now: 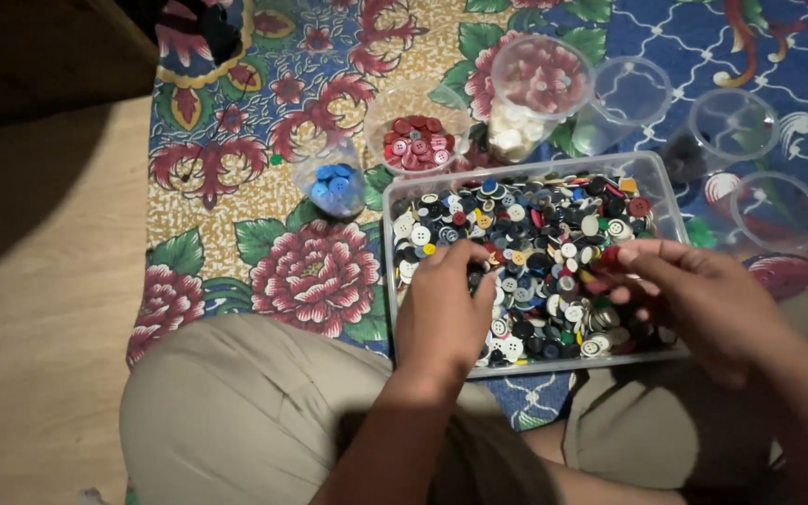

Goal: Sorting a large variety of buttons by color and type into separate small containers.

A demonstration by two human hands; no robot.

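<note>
**Over the button tray: both hands in the mix**

Head view: clear plastic tray (658, 192) of mixed buttons (540, 252) sits on a floral cloth (310, 271) on the floor, near the cloth's front edge, just ahead of the person's crossed legs.

Left hand (441, 304): palm down on the buttons at the tray's left half, fingers curled into the pile; cannot tell if it grips anything.

Right hand (699, 299): over the tray's right half, fingertips pinched shut on a red button (612, 258).

Behind the tray: cup of blue buttons (331, 182), cup of red buttons (416, 142), cup of white buttons (514, 131), then empty clear cups (731, 126) toward the cloth's right edge. Wood floor (39, 309) left of the cloth.
</note>
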